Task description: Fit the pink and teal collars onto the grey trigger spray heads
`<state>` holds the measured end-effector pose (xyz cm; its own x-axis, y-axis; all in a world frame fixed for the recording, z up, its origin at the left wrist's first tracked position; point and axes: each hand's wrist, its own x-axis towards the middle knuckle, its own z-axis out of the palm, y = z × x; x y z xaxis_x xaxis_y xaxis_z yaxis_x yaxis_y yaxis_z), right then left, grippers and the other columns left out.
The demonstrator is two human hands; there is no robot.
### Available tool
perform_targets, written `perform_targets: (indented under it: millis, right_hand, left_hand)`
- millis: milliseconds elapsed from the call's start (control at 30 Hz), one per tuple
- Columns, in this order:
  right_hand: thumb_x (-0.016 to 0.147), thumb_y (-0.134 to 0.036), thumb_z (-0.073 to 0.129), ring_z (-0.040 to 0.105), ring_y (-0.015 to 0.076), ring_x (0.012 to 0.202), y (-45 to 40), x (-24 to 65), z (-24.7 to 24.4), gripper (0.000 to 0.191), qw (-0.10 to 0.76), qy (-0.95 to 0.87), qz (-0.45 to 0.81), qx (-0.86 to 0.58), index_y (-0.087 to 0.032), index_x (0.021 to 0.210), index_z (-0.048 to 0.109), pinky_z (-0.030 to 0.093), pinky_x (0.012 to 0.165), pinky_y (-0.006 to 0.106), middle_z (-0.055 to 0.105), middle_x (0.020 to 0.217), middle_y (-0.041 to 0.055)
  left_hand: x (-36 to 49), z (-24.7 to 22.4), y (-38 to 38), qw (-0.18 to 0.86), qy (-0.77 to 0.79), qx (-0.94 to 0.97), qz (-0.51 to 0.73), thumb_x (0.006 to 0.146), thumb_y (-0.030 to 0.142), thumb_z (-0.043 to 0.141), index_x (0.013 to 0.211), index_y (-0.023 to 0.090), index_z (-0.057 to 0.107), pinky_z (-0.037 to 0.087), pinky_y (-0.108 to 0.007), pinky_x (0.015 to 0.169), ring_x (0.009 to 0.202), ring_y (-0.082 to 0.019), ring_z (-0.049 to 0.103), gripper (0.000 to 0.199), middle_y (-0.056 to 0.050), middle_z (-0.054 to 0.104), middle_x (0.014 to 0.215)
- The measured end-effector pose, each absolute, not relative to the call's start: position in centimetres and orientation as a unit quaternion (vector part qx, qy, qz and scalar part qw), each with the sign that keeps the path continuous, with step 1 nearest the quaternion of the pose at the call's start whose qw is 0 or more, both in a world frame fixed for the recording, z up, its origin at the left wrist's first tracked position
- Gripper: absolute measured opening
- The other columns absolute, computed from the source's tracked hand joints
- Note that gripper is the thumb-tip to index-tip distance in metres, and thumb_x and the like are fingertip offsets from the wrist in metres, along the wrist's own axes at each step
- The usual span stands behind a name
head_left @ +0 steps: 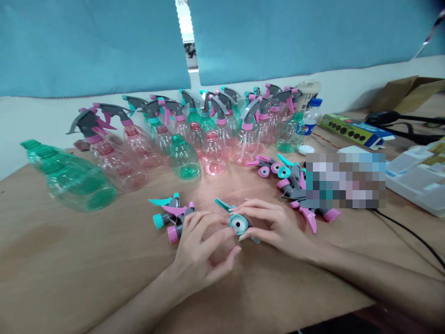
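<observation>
My right hand [269, 225] grips a grey and teal spray head [238, 224], its round collar opening turned toward the camera. My left hand [208, 243] is at the collar's left side, fingertips at its rim and thumb apart below; whether it grips the collar is unclear. Just beyond my left hand lie a teal spray head [163, 218] and a pink one [174, 233]. A pile of pink, teal and grey spray heads [295, 190] lies beyond my right hand.
Pink and green bottles, many with spray heads, stand across the back, among them an open green bottle [185, 157]. Farther right are a water bottle [312, 116], a yellow-green box [354, 130], a clear plastic organizer [417, 176] and a black cable [413, 234].
</observation>
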<state>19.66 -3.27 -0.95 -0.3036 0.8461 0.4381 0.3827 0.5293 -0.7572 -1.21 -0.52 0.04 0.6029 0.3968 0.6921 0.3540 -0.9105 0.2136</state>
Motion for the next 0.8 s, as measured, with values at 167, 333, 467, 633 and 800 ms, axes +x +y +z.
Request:
perform_targets:
  millis: [167,333,467,633,800]
  right_hand:
    - [0.084,-0.029,0.063,0.059,0.0184,0.105,-3.28,19.65,-1.05,0.029,0.426,-0.763,0.272,-0.402,-0.023,0.112,0.063,0.048,0.091,0.036,0.065,0.112,0.0052]
    - [0.084,-0.027,0.064,0.059,0.0173,0.105,-3.35,19.69,-0.85,0.029,0.428,-0.757,0.273,-0.411,-0.023,0.113,0.064,0.047,0.091,0.033,0.065,0.112,0.0045]
    - [0.084,-0.027,0.063,0.058,0.0172,0.106,-3.44,19.57,-0.76,0.029,0.416,-0.763,0.278,-0.409,-0.025,0.113,0.064,0.045,0.092,0.033,0.065,0.111,0.0032]
    - [0.085,-0.029,0.062,0.057,0.0179,0.107,-3.40,19.62,-0.97,0.028,0.413,-0.768,0.276,-0.404,-0.026,0.114,0.063,0.045,0.093,0.035,0.065,0.111,0.0031]
    - [0.085,-0.031,0.062,0.057,0.0193,0.107,-3.50,19.73,-0.97,0.030,0.408,-0.768,0.267,-0.415,-0.027,0.115,0.063,0.046,0.093,0.037,0.065,0.112,0.0037]
  left_hand:
    - [-1.20,0.04,-0.59,0.034,0.195,0.900,0.389,0.080,0.019,0.059,0.095,0.020,0.062,0.041,-0.040,0.081,0.093,-0.023,0.052,0.015,-0.007,0.064,0.098]
    - [-1.14,0.11,-0.65,0.028,0.212,0.898,0.385,0.080,0.019,0.060,0.097,0.022,0.063,0.039,-0.042,0.084,0.097,-0.024,0.051,0.017,-0.006,0.064,0.103]
    - [-1.06,0.11,-0.59,0.031,0.226,0.896,0.380,0.081,0.019,0.058,0.095,0.024,0.064,0.038,-0.042,0.085,0.097,-0.024,0.052,0.016,-0.006,0.063,0.104]
    - [-0.96,0.35,-0.39,0.026,0.240,0.893,0.380,0.081,0.021,0.057,0.091,0.024,0.064,0.038,-0.042,0.084,0.093,-0.023,0.054,0.012,-0.006,0.062,0.100]
    - [-1.12,0.46,-0.43,0.003,0.220,0.893,0.392,0.080,0.021,0.059,0.090,0.022,0.063,0.041,-0.038,0.079,0.087,-0.022,0.055,0.012,-0.004,0.067,0.092]
